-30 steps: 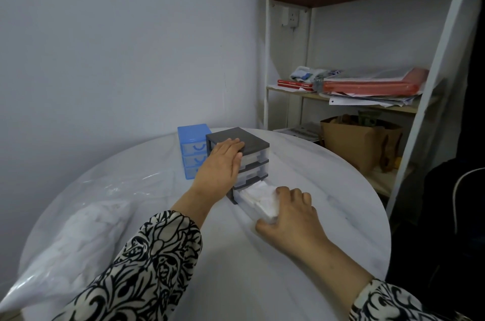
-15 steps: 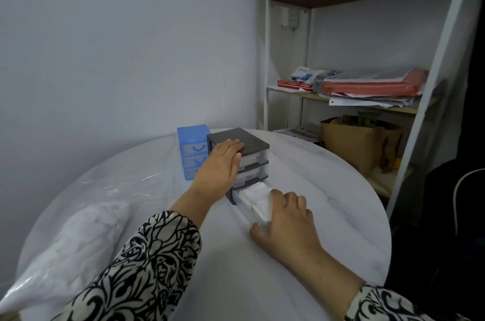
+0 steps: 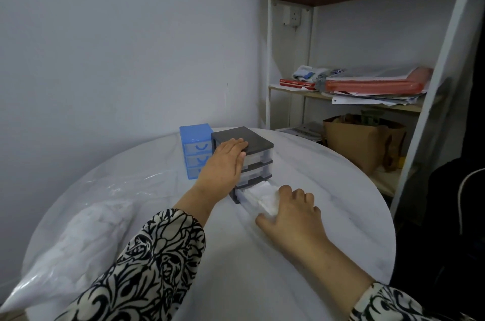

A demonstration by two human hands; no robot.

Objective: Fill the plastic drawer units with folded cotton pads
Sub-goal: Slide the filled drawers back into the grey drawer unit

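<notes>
A grey three-drawer unit stands near the far side of the round white table. Its bottom drawer is pulled partly out and holds folded white cotton pads. My left hand rests flat on the unit's top and front corner, fingers straight. The fingers and thumb of my right hand wrap the front end of the open drawer, which hides its handle. A blue three-drawer unit with its drawers closed stands just behind and left of the grey one.
A large clear plastic bag of white cotton pads lies on the table's left side. A shelf rack with books and papers stands at the right, and a brown paper bag sits behind the table.
My right hand has slid toward the grey unit and the bottom drawer has gone further in, so less of the pads shows. The left hand has not moved.
</notes>
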